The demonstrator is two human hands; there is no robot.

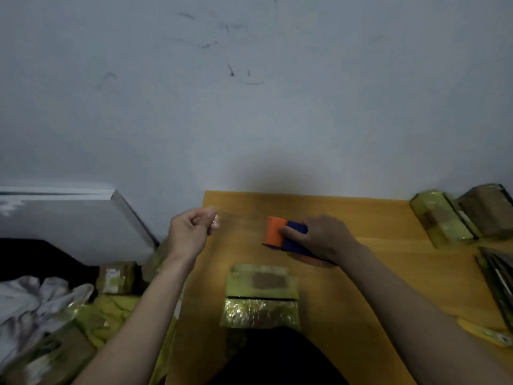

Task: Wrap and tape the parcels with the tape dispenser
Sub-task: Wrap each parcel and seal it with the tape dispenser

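A small parcel in shiny yellow-green wrap lies on the orange table, near its front edge, between my forearms. Beyond it, my right hand grips an orange and blue tape dispenser that rests on the table. My left hand hovers at the table's left edge, fingers pinched on the end of a clear tape strip that stretches across to the dispenser.
Two wrapped parcels lean at the table's back right. More flat packs lie at the right edge, with a yellow object below them. Left of the table sit several parcels, yellow wrap and a grey cloth.
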